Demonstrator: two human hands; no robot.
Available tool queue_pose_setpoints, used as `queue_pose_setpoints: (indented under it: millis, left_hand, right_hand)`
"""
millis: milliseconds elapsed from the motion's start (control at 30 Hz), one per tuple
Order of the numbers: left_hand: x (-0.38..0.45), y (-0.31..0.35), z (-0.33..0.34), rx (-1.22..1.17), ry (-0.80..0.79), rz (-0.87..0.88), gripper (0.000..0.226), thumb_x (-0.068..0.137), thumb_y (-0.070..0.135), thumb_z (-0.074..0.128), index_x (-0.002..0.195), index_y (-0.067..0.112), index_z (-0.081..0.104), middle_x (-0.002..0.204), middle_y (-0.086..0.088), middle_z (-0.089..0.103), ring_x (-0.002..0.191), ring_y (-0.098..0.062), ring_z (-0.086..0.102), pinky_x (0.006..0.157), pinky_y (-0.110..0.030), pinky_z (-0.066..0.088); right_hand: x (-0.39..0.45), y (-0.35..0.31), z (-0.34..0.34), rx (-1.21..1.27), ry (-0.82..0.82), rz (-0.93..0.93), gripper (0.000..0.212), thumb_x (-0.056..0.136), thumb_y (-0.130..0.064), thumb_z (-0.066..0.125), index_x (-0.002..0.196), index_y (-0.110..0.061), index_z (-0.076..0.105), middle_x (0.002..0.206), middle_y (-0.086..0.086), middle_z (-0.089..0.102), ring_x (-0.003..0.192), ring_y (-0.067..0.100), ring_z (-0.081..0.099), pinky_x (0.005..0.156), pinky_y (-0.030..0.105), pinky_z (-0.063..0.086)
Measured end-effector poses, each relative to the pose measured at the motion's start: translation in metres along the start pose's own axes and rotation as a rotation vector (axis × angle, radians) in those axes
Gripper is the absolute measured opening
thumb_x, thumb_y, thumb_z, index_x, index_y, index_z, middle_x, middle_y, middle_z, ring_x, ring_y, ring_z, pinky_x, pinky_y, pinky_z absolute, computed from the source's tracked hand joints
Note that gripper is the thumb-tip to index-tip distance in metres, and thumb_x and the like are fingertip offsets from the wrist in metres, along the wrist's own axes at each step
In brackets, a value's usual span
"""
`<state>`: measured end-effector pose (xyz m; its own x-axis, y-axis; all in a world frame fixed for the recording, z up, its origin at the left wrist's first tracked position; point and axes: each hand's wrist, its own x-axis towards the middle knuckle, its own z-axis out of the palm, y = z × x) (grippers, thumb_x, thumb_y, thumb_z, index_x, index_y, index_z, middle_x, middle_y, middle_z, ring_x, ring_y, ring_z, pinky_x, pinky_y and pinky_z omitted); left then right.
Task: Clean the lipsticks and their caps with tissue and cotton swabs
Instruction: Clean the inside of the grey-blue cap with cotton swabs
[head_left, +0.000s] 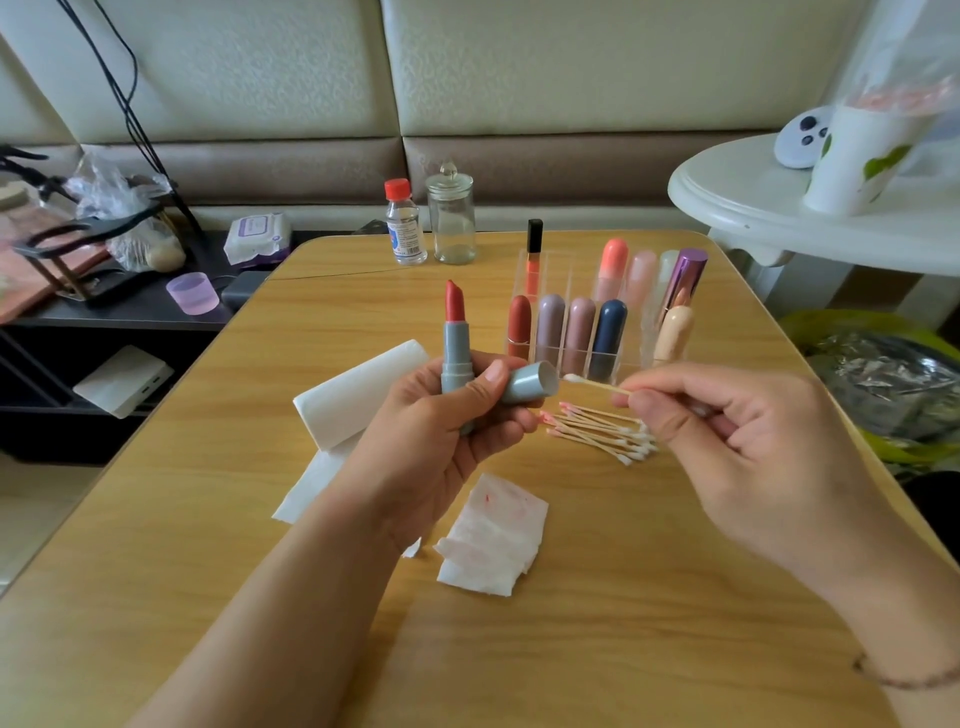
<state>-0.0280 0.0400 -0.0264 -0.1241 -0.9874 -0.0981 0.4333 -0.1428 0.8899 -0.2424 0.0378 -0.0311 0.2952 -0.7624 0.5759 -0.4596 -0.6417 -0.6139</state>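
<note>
My left hand (441, 415) grips an upright grey lipstick (455, 343) with its red bullet wound out, and also holds the matching grey cap (530, 387), whose open mouth faces right. My right hand (727, 431) pinches a cotton swab (597, 384); its white tip is just at the cap's opening. Several used swabs (597, 434) with pink tips lie in a pile on the wooden table (208, 519) under my hands. A stained folded tissue (493, 535) lies near me, and clean folded tissue (358, 395) sits to the left.
A clear organiser (587, 312) holding several capped lipsticks stands behind my hands. A red-capped bottle (405, 223) and a glass jar (451, 218) stand at the table's far edge. A white side table (753, 208) is at the right, a dark shelf (130, 312) with clutter at the left.
</note>
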Motion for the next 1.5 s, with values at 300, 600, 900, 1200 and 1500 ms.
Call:
queue_pose_setpoints:
  millis: [300, 600, 900, 1200, 1500]
  left_hand:
    - [-0.0014, -0.0027, 0.001, 0.181, -0.017, 0.067, 0.021, 0.077, 0.013, 0.062, 0.094, 0.001, 0.064, 0.073, -0.012, 0.067, 0.063, -0.017, 0.066, 0.06, -0.021, 0.056]
    - [0.0007, -0.0022, -0.0006, 0.093, 0.063, 0.062, 0.02, 0.074, 0.014, 0.062, 0.09, 0.002, 0.064, 0.076, -0.015, 0.069, 0.062, -0.016, 0.067, 0.059, -0.02, 0.056]
    - [0.0011, -0.0072, -0.001, 0.274, 0.002, 0.086, 0.018, 0.081, 0.013, 0.062, 0.094, 0.001, 0.065, 0.072, -0.011, 0.069, 0.062, -0.017, 0.067, 0.06, -0.021, 0.057]
    - [-0.0003, -0.0067, -0.0041, 0.371, -0.015, 0.127, 0.008, 0.089, 0.003, 0.06, 0.094, 0.002, 0.067, 0.075, -0.013, 0.069, 0.065, -0.019, 0.068, 0.063, -0.023, 0.056]
    - [0.0009, -0.0076, -0.0052, 0.378, -0.005, 0.144, 0.008, 0.09, 0.0, 0.06, 0.092, 0.003, 0.067, 0.072, -0.01, 0.07, 0.064, -0.018, 0.068, 0.062, -0.022, 0.056]
  right_hand:
    - [-0.0014, -0.0017, 0.001, -0.029, -0.057, 0.069, 0.026, 0.092, -0.049, 0.053, 0.09, -0.036, 0.076, 0.068, -0.004, 0.073, 0.057, 0.014, 0.066, 0.054, 0.033, 0.05]
    - [-0.0019, -0.0071, -0.0031, -0.043, -0.02, -0.022, 0.027, 0.094, -0.038, 0.055, 0.095, -0.024, 0.078, 0.066, -0.002, 0.072, 0.055, 0.015, 0.066, 0.047, 0.037, 0.05]
    - [-0.0042, -0.0045, 0.0045, -0.068, -0.042, 0.012, 0.028, 0.094, -0.042, 0.054, 0.096, -0.026, 0.077, 0.066, -0.004, 0.071, 0.054, 0.015, 0.065, 0.047, 0.038, 0.052]
    - [-0.0041, -0.006, 0.0015, 0.022, -0.104, 0.07, 0.022, 0.097, -0.038, 0.06, 0.089, -0.029, 0.077, 0.062, 0.002, 0.069, 0.048, 0.018, 0.059, 0.046, 0.04, 0.045]
    - [-0.0028, -0.0084, 0.0007, 0.088, -0.147, 0.143, 0.021, 0.092, -0.043, 0.058, 0.088, -0.034, 0.077, 0.065, 0.006, 0.07, 0.052, 0.024, 0.06, 0.05, 0.041, 0.045]
